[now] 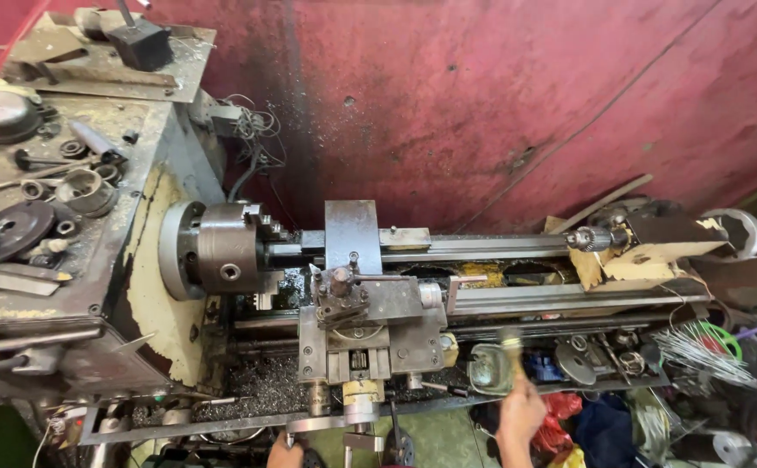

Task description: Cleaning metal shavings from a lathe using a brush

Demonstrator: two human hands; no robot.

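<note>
Right hand: your right hand [520,414] is closed around a small brush [512,351] with a pale, blurred head, held upright above your knuckles.
Left hand: only the top of your left hand [285,455] shows at the lower edge, beside a metal handwheel lever [357,425]; whether its fingers are wide or narrow cannot be told.
Brush: its tip lies over a clear glass jar [488,367] just up and left of your right hand, on the lathe's chip tray [249,390] (the tray is strewn with dark swarf).
Carriage: the grey lathe carriage with its tool post [340,290] stands between your two hands and farther from you.
Chuck: the three-jaw chuck [221,250] sits above your left hand, well beyond it, jaws facing right.
Tailstock: the tailstock with a drill chuck [588,238] lies up and right of your right hand, torn cardboard [647,260] beside it.
Headstock top: far left of both hands, the headstock top [119,225] carries loose rings, collars and a round disc [15,230].
Right side: a bundle of thin wires [699,351] lies right of your right hand.
Backdrop: a stained red wall [500,95] behind the lathe.
</note>
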